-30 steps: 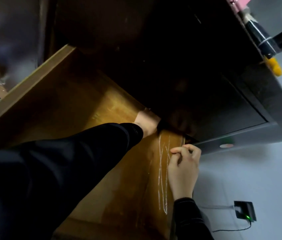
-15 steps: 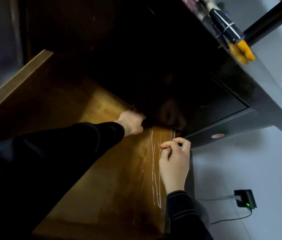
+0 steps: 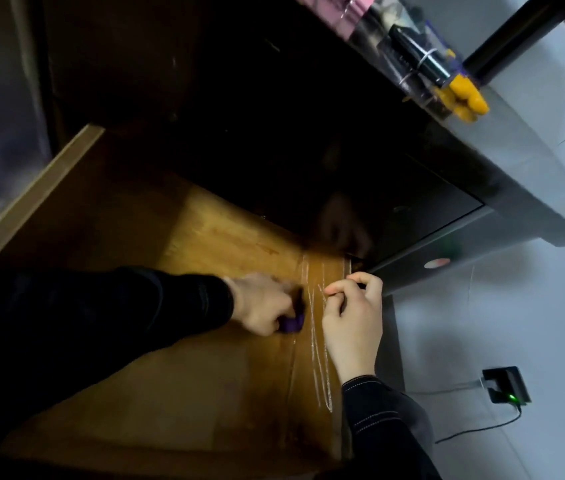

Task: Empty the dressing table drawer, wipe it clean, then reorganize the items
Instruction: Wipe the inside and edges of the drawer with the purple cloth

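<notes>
I'm gripping a soft-looking, bunched purple cloth (image 3: 290,323) in my left hand (image 3: 263,306); right hand (image 3: 352,323), three o'clock, is pinching the drawer wall (image 3: 315,368).

I count one open wooden drawer (image 3: 205,393) across the middle of the frame, two grips over it, my left grip (image 3: 260,303) and my right grip (image 3: 354,323), and one purple cloth (image 3: 291,325). At the upper right there is one black tube (image 3: 416,55) and a clump of yellow pieces (image 3: 464,98), too bunched to number. At the lower right there is one black box (image 3: 504,384) and one cable (image 3: 475,429).
</notes>
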`<state>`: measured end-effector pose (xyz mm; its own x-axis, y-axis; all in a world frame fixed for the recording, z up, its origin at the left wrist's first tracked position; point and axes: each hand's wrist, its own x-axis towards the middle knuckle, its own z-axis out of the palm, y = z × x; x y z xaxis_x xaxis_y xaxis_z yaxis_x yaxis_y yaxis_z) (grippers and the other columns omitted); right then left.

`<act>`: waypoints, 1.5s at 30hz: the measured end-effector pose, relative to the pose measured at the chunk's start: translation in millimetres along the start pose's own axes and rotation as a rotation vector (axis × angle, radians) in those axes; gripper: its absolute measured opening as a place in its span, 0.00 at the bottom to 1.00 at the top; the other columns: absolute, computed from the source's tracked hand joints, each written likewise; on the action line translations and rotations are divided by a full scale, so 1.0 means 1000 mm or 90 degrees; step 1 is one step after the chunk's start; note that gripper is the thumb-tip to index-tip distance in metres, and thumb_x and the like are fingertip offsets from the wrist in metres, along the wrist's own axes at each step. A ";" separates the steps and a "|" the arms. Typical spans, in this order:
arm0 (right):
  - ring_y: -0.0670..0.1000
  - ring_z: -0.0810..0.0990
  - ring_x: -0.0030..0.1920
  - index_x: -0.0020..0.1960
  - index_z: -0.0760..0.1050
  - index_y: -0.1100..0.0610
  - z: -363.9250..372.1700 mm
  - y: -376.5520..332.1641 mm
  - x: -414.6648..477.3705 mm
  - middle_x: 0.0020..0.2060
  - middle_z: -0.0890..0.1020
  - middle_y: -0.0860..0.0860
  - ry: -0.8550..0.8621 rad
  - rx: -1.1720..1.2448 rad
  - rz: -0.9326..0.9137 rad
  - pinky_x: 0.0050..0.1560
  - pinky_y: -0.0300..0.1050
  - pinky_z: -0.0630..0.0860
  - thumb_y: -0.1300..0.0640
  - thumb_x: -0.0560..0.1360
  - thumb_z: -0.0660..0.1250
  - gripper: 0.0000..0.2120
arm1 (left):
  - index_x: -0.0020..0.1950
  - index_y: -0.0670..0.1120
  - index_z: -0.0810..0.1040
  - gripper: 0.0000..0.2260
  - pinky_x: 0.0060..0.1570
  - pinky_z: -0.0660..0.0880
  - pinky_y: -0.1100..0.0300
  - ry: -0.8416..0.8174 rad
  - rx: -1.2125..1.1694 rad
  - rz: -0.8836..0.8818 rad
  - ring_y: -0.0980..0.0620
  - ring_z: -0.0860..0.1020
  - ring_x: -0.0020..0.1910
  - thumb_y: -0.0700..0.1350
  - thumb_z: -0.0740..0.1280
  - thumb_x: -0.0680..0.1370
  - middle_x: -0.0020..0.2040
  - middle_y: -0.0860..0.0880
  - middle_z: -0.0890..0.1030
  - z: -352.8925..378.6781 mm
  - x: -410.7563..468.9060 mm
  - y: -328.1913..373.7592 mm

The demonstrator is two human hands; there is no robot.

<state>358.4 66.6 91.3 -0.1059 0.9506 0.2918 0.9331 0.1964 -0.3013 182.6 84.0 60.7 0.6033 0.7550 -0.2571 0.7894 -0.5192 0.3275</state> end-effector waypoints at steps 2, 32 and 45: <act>0.50 0.75 0.56 0.44 0.80 0.52 0.000 -0.001 0.000 0.59 0.70 0.48 0.003 -0.007 -0.008 0.42 0.31 0.66 0.62 0.76 0.66 0.07 | 0.62 0.52 0.77 0.14 0.36 0.72 0.57 -0.008 0.050 0.027 0.47 0.73 0.38 0.52 0.65 0.78 0.70 0.42 0.67 0.016 -0.014 0.014; 0.47 0.77 0.53 0.46 0.78 0.49 0.004 0.005 0.001 0.59 0.68 0.43 0.001 -0.020 0.000 0.40 0.26 0.64 0.59 0.77 0.66 0.06 | 0.58 0.49 0.79 0.13 0.44 0.74 0.57 0.262 -0.034 -0.239 0.44 0.81 0.52 0.53 0.63 0.78 0.55 0.45 0.82 0.004 0.088 -0.036; 0.49 0.76 0.56 0.47 0.79 0.51 0.002 0.004 0.000 0.60 0.69 0.46 0.001 -0.028 -0.012 0.43 0.33 0.69 0.60 0.77 0.67 0.04 | 0.59 0.50 0.76 0.12 0.42 0.76 0.55 0.202 -0.084 -0.138 0.44 0.79 0.43 0.53 0.63 0.79 0.59 0.45 0.73 0.035 0.037 -0.009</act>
<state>361.5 68.0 88.3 -0.1227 0.9464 0.2987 0.9454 0.2030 -0.2551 201.7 102.4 16.1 0.3431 0.9382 -0.0461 0.8608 -0.2944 0.4153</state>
